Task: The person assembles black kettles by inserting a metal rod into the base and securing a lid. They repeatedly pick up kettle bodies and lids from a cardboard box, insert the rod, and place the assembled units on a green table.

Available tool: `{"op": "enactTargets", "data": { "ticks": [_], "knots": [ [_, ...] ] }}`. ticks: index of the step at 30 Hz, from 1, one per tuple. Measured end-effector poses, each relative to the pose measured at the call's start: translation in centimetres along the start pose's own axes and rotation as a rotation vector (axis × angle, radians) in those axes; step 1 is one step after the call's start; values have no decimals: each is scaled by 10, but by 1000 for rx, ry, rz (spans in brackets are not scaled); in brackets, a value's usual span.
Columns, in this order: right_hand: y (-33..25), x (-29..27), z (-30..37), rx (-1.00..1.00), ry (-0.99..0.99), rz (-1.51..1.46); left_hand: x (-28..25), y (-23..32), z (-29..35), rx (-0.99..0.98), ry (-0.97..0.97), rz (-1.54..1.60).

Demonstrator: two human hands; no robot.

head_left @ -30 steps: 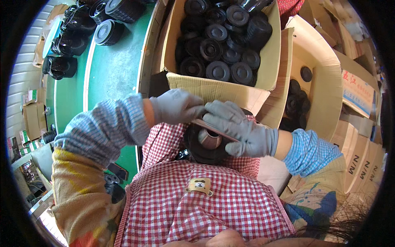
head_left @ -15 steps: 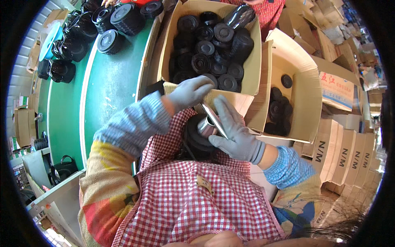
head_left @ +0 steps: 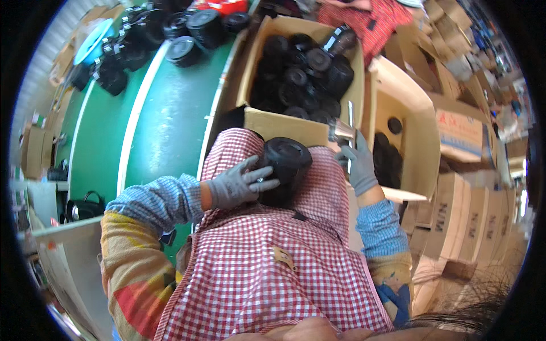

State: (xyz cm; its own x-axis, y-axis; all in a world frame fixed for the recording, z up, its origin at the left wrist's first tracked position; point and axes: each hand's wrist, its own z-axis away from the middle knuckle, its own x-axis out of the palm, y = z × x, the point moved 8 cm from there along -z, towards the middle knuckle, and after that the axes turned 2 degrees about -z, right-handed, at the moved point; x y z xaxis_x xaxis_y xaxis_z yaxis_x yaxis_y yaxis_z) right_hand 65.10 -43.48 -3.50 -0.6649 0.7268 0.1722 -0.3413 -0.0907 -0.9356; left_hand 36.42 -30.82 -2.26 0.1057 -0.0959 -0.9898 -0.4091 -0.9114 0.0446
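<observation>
In my lap, between the knees, stands a round black plastic part (head_left: 288, 158) with a ringed top. My left hand (head_left: 236, 183), in a grey glove, has its fingers spread against the near left side of this part. Off to the right, my gloved right hand (head_left: 359, 165) is closed round the bar of a steel T-handle tool (head_left: 340, 131). The tool's wide metal cup points left, clear of the black part, beside the big carton's near edge. Part of the bar is hidden by my fingers.
An open carton (head_left: 267, 117) full of black round parts stands ahead. Right of it, another open carton (head_left: 418, 96) holds several black discs. A green work table (head_left: 170, 113) with black pots and lids runs along the left. Stacked boxes (head_left: 449, 210) stand right; a person in red (head_left: 375, 25) is beyond.
My right hand has carried the steel tool up and right, off the black part. My left hand has come down from the tool to the part's side. The view has shifted.
</observation>
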Motion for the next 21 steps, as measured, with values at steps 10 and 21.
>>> {"op": "enactTargets", "data": {
  "ticks": [10,21],
  "knots": [
    [10,175,-96,-535,-323,564,-84,-163,228,-1175,1018,1058],
    [127,430,-116,-553,-630,1212,-32,-343,421,-1290,1975,1173]
  ]
}}
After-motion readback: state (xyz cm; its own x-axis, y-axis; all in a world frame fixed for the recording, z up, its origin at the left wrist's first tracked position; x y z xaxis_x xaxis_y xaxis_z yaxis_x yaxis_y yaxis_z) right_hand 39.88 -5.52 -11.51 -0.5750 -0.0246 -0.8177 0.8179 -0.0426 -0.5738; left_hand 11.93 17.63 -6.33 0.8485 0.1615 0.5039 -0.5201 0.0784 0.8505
